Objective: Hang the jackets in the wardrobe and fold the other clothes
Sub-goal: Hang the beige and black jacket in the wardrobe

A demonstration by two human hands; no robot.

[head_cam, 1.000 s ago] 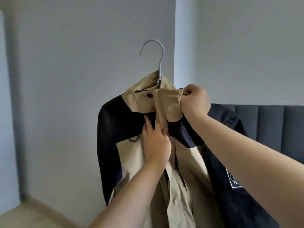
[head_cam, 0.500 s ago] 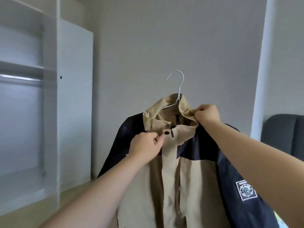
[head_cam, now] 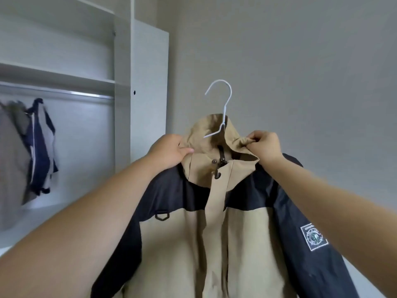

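**Jacket on hanger, held up beside open wardrobe**

Change since earlier frames: the view has swung left, so more of the wardrobe (head_cam: 122, 61) interior shows, with hung garments now visible. The left hand (head_cam: 169, 150) has gone from the front placket to the left side of the collar.

Head view: The beige-and-navy jacket (head_cam: 214, 233) hangs on a white hanger (head_cam: 223, 108), hook free in the air against the grey wall (head_cam: 300, 61). The left hand grips the collar on its left side, fingers curled into the fabric. The right hand (head_cam: 265, 147) pinches the bunched collar on the right. The jacket is in front of the person, to the right of the wardrobe and not yet on the rail (head_cam: 64, 94). Two hung jackets (head_cam: 32, 147) sit on the rail at far left, blurred.
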